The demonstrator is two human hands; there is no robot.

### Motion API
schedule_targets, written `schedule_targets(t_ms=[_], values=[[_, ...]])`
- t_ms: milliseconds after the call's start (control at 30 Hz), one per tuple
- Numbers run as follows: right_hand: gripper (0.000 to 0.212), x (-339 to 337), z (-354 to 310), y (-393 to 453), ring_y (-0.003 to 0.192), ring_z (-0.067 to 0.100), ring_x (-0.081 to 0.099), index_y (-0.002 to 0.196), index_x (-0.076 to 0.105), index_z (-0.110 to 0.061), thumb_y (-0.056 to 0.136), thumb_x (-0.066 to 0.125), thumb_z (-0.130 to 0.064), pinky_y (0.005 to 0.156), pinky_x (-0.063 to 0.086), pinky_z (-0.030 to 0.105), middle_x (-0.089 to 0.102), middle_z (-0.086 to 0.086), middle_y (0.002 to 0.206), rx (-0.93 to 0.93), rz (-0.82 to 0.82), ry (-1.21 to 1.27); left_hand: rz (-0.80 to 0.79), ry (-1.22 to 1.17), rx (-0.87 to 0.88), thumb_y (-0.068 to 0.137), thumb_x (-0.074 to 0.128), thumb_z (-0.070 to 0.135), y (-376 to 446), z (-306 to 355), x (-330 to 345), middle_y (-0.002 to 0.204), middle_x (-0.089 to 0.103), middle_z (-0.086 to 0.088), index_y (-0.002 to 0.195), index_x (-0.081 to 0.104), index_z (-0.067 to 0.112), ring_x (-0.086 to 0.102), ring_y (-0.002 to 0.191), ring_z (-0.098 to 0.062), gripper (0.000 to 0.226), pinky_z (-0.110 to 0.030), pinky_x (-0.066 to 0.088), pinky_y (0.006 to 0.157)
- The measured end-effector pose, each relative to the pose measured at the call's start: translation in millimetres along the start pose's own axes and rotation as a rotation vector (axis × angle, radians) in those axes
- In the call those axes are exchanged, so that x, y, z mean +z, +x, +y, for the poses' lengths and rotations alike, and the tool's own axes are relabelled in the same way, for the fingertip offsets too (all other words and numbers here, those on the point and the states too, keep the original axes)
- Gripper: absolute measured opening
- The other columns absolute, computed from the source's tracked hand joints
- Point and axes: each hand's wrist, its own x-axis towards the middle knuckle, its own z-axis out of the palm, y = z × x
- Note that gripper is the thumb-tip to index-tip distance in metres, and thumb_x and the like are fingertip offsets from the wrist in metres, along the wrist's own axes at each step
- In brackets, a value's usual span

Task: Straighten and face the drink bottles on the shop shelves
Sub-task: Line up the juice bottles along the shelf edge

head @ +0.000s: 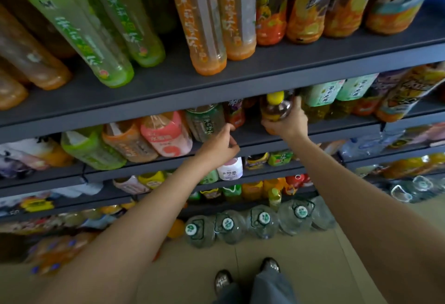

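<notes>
A: Starting from the left: what is the left hand point(220, 146) doing?

B: It is reaching to the second shelf point(313, 130), just beside the dark green tea bottle point(206, 120). Its fingers are curling loosely and I am not seeing anything inside them, so this grip is holding nothing. Whether the fingertips are touching the bottle, I cannot tell.

A: And how is that bottle going to handle?

B: I am thinking it is full, so rather heavy, and the plastic wall is thin and giving a little under pressure. The label film is smooth and perhaps slippery. Taking it around the middle of the body, over the label, is looking safest for turning it.

A: Now to the right?

B: The right hand point(287, 123) is wrapping around the yellow-capped bottle point(277, 108) of amber drink, at the lower body, thumb on one side and fingers on the other. The bottle is sitting at the front edge of the same shelf, under the shelf above, with pale green-labelled bottles point(322, 94) near it on the right.

A: Is this hold good?

B: For sliding and rotating, yes, I am judging so. The cap is coming close to the upper shelf, so lifting high is risking a knock.
</notes>
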Motion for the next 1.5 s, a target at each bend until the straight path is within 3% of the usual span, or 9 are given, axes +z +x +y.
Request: schedule_targets(t_ms=[233, 367, 633, 733, 833, 1000, 1100, 1300, 1500], values=[[0.064, -29, -34, -61, 0.103, 0.013, 0.057, 0.115, 0.056, -0.02, 0.06, 0.087, -0.033, 0.075, 0.038, 0.018, 0.062, -0.004, 0.104, -0.304, -0.489, -0.208, -0.295, -0.114, 0.106, 0.08, 0.073, 0.023, -26, 3, -11, 0.135, 0.048, -0.007, 0.139, 0.032, 0.009, 0.048, 0.123, -0.023, 0.073, -0.036, 0.041, 0.103], [0.05, -51, -108, -99, 0.095, 0.004, 0.062, 0.103, 0.063, -0.027, 0.06, 0.087, -0.033, 0.083, 0.048, 0.022, 0.068, -0.01, 0.099, -0.529, -0.656, -0.216, -0.356, -0.305, 0.163, 0.077, 0.077, 0.017, -61, -7, -52, 0.105, 0.067, 0.006, 0.109, 0.06, 0.022, 0.063, 0.098, -0.003, 0.036, -0.025, 0.05, 0.09], [0.052, -73, -250, -157, 0.093, 0.002, 0.066, 0.106, 0.059, -0.023, 0.059, 0.079, -0.03, 0.08, 0.052, 0.019, 0.072, -0.014, 0.095, -0.795, -0.533, 0.198, 0.474, -0.462, 0.466, 0.067, 0.083, 0.015, -120, -2, -158, 0.088, 0.057, 0.021, 0.089, 0.052, 0.034, 0.053, 0.076, 0.021, 0.042, -0.001, 0.039, 0.066], [0.059, -59, -275, -172, 0.103, 0.012, 0.062, 0.111, 0.055, -0.019, 0.059, 0.074, -0.042, 0.091, 0.05, 0.035, 0.067, -0.003, 0.109, -0.856, -0.42, 0.249, 0.636, -0.57, 0.528, 0.067, 0.083, 0.016, -137, -8, -180, 0.094, 0.063, 0.011, 0.103, 0.057, 0.021, 0.056, 0.082, 0.013, 0.045, -0.008, 0.042, 0.074], [0.066, -38, -294, -180, 0.105, 0.02, 0.06, 0.112, 0.055, -0.013, 0.061, 0.07, -0.051, 0.094, 0.047, 0.044, 0.064, 0.006, 0.113, -0.854, -0.424, 0.196, 0.743, -0.612, 0.521, 0.067, 0.082, 0.024, -151, -20, -192, 0.105, 0.066, 0.002, 0.113, 0.057, 0.02, 0.06, 0.097, -0.006, 0.053, -0.02, 0.047, 0.085], [0.035, 4, -307, -185, 0.099, 0.013, 0.062, 0.108, 0.058, -0.021, 0.077, 0.073, -0.029, 0.09, 0.05, 0.035, 0.066, -0.004, 0.105, -0.79, -0.564, 0.113, 0.818, -0.623, 0.452, 0.074, 0.079, 0.021, -163, -60, -203, 0.098, 0.066, 0.014, 0.105, 0.059, 0.031, 0.062, 0.092, 0.0, 0.038, -0.015, 0.047, 0.08], [0.042, 25, -312, -189, 0.097, 0.012, 0.062, 0.112, 0.058, -0.021, 0.074, 0.075, -0.031, 0.086, 0.05, 0.03, 0.066, -0.004, 0.106, -0.769, -0.604, 0.122, 0.865, -0.569, 0.391, 0.072, 0.079, 0.027, -170, -79, -207, 0.097, 0.065, 0.015, 0.102, 0.057, 0.034, 0.06, 0.092, 0.0, 0.038, -0.014, 0.046, 0.077], [0.034, 50, -318, -194, 0.091, -0.006, 0.061, 0.1, 0.058, -0.037, 0.073, 0.078, -0.028, 0.084, 0.05, 0.019, 0.067, -0.016, 0.1, -0.791, -0.649, 0.117, 1.005, -0.326, 0.314, 0.068, 0.08, 0.028, -173, -100, -211, 0.095, 0.057, -0.008, 0.099, 0.057, 0.005, 0.053, 0.094, -0.025, 0.045, -0.04, 0.045, 0.078], [0.046, 34, -301, -183, 0.107, 0.018, 0.062, 0.111, 0.063, -0.009, 0.069, 0.08, -0.016, 0.098, 0.046, 0.041, 0.068, 0.006, 0.11, -0.788, -0.551, 0.173, 0.972, -0.233, 0.401, 0.064, 0.077, 0.032, -157, -83, -210, 0.085, 0.051, -0.004, 0.088, 0.054, 0.006, 0.052, 0.079, -0.019, 0.041, -0.036, 0.043, 0.064]])
